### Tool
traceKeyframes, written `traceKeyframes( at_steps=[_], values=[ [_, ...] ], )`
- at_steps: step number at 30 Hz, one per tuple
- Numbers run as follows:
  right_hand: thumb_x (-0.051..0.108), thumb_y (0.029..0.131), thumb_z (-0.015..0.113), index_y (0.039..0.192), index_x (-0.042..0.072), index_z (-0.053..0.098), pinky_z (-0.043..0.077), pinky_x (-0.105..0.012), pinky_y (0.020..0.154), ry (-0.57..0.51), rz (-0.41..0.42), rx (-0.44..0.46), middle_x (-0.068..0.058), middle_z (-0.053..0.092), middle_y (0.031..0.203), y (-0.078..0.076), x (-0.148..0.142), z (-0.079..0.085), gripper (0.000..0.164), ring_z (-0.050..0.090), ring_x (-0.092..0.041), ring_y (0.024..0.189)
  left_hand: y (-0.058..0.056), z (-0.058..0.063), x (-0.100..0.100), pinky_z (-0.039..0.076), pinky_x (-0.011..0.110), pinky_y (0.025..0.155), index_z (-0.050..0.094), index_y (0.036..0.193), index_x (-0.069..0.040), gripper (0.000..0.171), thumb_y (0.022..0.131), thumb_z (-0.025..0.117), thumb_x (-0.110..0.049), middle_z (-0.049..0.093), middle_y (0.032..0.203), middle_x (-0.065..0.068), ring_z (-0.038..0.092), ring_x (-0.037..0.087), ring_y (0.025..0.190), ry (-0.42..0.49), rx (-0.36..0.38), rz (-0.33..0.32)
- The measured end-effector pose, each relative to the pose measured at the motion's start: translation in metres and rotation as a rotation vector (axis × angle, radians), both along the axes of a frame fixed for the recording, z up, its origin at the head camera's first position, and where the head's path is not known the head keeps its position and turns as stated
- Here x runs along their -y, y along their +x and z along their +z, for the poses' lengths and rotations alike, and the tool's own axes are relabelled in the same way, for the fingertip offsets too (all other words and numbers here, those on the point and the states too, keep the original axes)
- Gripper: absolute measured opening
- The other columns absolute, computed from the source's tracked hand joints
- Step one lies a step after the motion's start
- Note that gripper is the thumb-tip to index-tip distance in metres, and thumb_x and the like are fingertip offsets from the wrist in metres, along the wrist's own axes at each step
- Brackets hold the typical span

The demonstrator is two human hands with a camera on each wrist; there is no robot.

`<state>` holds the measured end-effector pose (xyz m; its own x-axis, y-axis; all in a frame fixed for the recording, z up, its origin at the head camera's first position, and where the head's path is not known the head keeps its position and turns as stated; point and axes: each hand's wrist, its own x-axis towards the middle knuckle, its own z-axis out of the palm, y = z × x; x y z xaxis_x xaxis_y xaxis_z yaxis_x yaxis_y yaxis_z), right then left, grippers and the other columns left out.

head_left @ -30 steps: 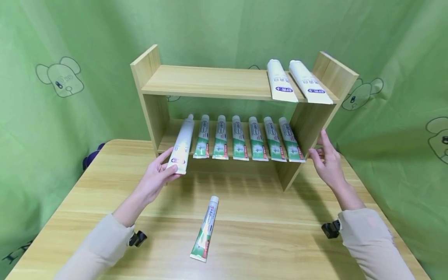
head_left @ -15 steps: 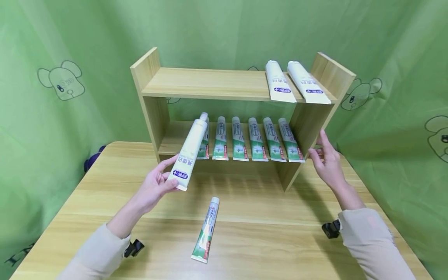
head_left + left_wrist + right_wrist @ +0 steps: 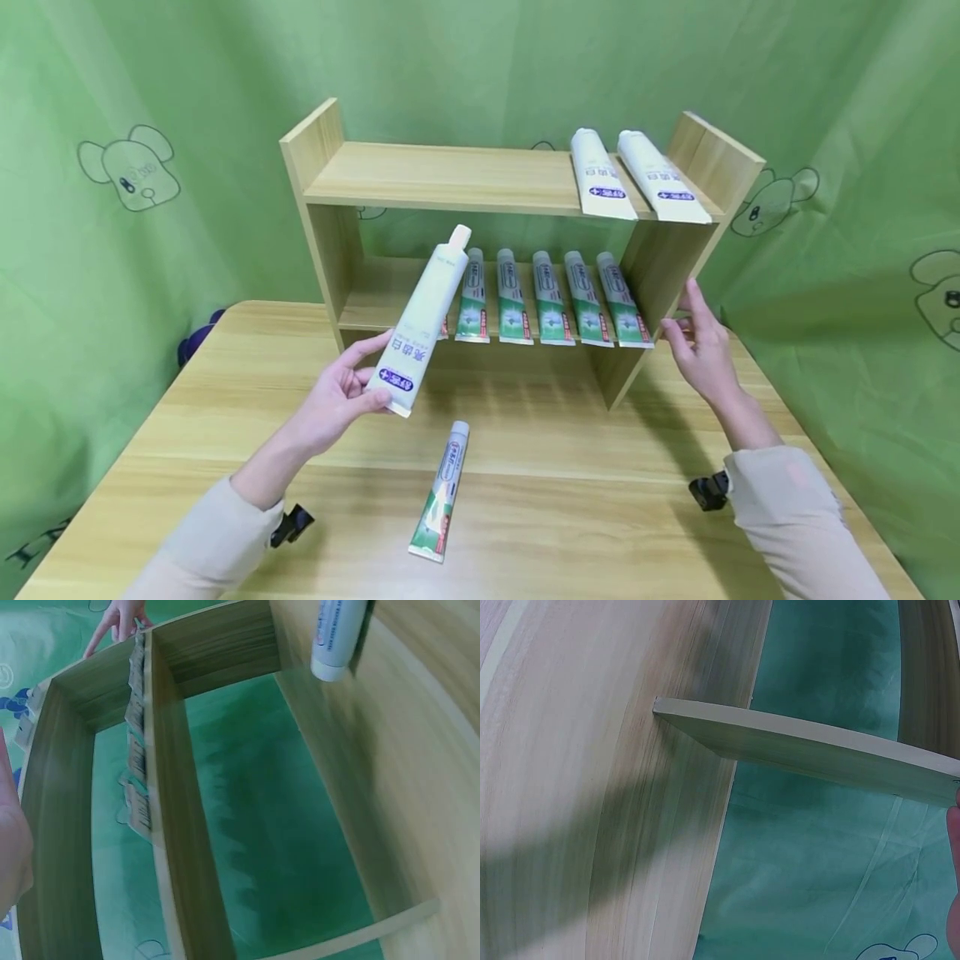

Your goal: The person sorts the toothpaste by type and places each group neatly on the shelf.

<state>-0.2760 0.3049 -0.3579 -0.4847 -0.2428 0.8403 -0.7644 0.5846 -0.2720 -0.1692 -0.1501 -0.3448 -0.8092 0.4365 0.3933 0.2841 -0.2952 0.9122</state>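
My left hand pinches a white toothpaste tube near its flat crimped end, thumb on top. The tube slants up to the right, cap foremost, in front of the lower shelf. Part of that hand shows at the left wrist view's edge, but the tube is out of sight there. My right hand rests against the right side panel of the wooden rack, index finger extended along it and thumb by its front edge. A green-and-white toothpaste tube lies on the tabletop before the rack.
The two-tier wooden rack stands on the wooden table. Two white tubes lie at its upper right. Several green-and-white tubes line the lower shelf, one mostly covered by the held tube. A green curtain hangs behind.
My left hand has drawn the white tube back from the lower shelf's left end, and the tube's cap has swung right and up. The right hand stays at the side panel.
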Motion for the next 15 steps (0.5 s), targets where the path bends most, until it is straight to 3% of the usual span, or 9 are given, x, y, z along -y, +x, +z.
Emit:
traceKeyframes(
  at_steps=[4, 9, 15],
  values=[
    [-0.022, 0.075, 0.057, 0.144, 0.007, 0.023, 0.042, 0.005, 0.071, -0.001, -0.002, 0.003, -0.031, 0.053, 0.101, 0.001, 0.000, 0.000, 0.081, 0.045, 0.018, 0.083, 0.000, 0.009, -0.005, 0.058, 0.028, 0.077, 0.038, 0.137, -0.018, 0.060, 0.084, 0.060, 0.000, 0.065, 0.108, -0.006, 0.065, 0.012, 0.089, -0.003, -0.018, 0.035],
    [-0.021, 0.077, 0.057, 0.144, 0.007, 0.024, 0.042, 0.005, 0.072, -0.007, -0.002, 0.011, -0.031, 0.053, 0.101, 0.001, 0.000, 0.000, 0.080, 0.046, 0.018, 0.082, -0.002, 0.024, -0.011, 0.058, 0.028, 0.078, 0.029, 0.141, -0.005, 0.066, 0.083, 0.060, 0.003, 0.066, 0.108, -0.005, 0.065, 0.012, 0.089, -0.005, -0.035, 0.077],
    [-0.022, 0.076, 0.057, 0.144, 0.007, 0.023, 0.042, 0.005, 0.072, -0.005, -0.003, 0.010, -0.030, 0.053, 0.101, 0.001, 0.001, 0.001, 0.081, 0.046, 0.018, 0.082, -0.005, 0.041, -0.019, 0.059, 0.030, 0.078, 0.022, 0.141, 0.001, 0.069, 0.081, 0.053, 0.011, 0.052, 0.123, 0.026, 0.065, 0.013, 0.089, -0.036, -0.008, 0.144]
  ],
)
